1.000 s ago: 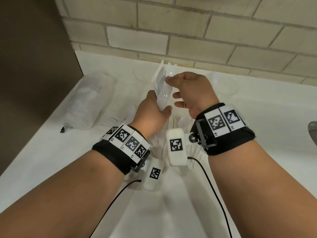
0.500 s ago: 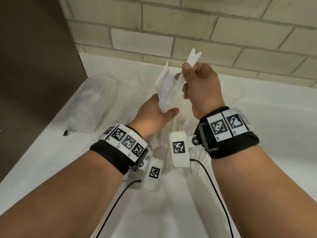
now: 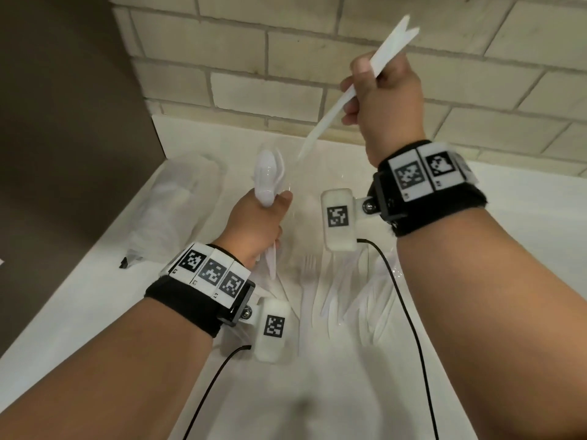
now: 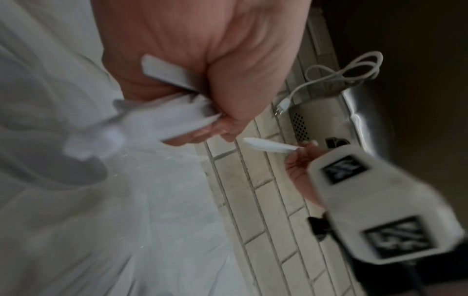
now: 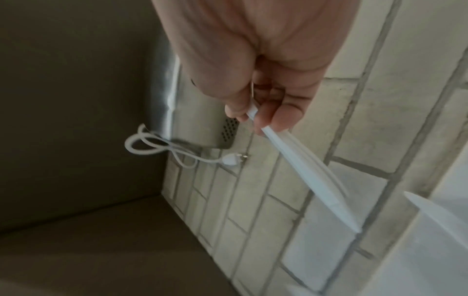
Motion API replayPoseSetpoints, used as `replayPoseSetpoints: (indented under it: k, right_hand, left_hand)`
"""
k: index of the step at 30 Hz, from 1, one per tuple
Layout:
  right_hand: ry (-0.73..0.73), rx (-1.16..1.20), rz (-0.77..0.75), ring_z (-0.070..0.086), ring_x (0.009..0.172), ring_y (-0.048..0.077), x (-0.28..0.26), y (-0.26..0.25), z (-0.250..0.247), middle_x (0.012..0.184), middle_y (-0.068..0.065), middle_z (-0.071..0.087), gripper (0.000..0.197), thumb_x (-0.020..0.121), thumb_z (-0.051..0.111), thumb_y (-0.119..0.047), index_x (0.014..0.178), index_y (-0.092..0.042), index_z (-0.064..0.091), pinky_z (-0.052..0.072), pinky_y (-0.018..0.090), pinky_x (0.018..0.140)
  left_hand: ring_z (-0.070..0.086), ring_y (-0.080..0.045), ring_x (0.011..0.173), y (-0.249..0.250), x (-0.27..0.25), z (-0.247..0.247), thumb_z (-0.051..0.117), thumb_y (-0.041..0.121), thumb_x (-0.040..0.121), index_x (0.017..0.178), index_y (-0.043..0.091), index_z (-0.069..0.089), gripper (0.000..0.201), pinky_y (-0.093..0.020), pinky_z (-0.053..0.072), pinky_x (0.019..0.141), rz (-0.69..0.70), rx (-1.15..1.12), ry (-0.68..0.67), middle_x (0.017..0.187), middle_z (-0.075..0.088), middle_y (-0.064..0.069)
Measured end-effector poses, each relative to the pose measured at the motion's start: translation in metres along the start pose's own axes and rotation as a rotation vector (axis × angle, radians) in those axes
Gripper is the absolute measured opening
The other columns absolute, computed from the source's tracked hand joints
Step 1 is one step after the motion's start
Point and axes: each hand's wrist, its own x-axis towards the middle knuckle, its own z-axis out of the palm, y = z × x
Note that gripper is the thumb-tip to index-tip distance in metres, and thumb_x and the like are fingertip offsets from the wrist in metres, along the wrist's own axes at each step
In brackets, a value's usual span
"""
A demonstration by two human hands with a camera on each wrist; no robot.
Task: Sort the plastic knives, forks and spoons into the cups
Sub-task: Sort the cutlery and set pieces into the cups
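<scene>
My right hand is raised in front of the brick wall and pinches two white plastic knives, handles up and blades pointing down-left. The right wrist view shows the same knives between thumb and fingers. Lower down, my left hand grips a bundle of white plastic cutlery with spoon bowls at the top. In the left wrist view the bundle is blurred. Loose forks and knives lie on the white counter. The clear cups are too faint to make out.
A clear plastic bag lies on the counter at the left, beside a dark side panel. The brick wall closes the back. A white cable with a plug hangs near a metal appliance.
My right hand has pulled the two knives out of the bundle and lifted them up and to the right. The left hand keeps the rest and has sunk a little.
</scene>
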Motion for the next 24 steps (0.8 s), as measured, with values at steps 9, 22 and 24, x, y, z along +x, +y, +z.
replayPoseSetpoints:
  k: [9,22,24]
  right_hand:
    - [-0.196,-0.324,0.213,0.066,0.073,0.027,0.016,0.069,0.056,0.090,0.011,0.071,0.014,0.092,0.054,-0.024,0.096,-0.012,0.060,0.058,0.048,0.074]
    - [-0.239,-0.305,0.025,0.056,0.052,0.007,-0.015,0.034,0.022,0.060,-0.009,0.060,0.016,0.080,0.075,-0.027,0.071,-0.019,0.065,0.049,0.024,0.053]
    - [-0.381,-0.344,0.081,0.054,0.045,0.008,-0.032,0.026,0.019,0.052,-0.009,0.059,0.027,0.075,0.079,-0.035,0.070,-0.011,0.067,0.048,0.022,0.046]
  left_hand:
    - [0.047,-0.014,0.049,0.004,0.015,-0.013,0.057,0.035,0.094,0.083,0.012,0.054,0.025,-0.030,0.047,0.054,-0.074,-0.177,-0.043,0.061,0.046,0.000]
    - [0.052,-0.012,0.048,0.010,0.006,0.004,0.053,0.030,0.097,0.088,0.013,0.060,0.021,-0.024,0.048,0.046,-0.089,-0.281,-0.149,0.066,0.050,-0.001]
    - [0.046,-0.010,0.045,0.012,0.004,0.010,0.054,0.029,0.096,0.085,0.014,0.057,0.019,-0.023,0.044,0.045,-0.080,-0.243,-0.139,0.064,0.047,0.000]
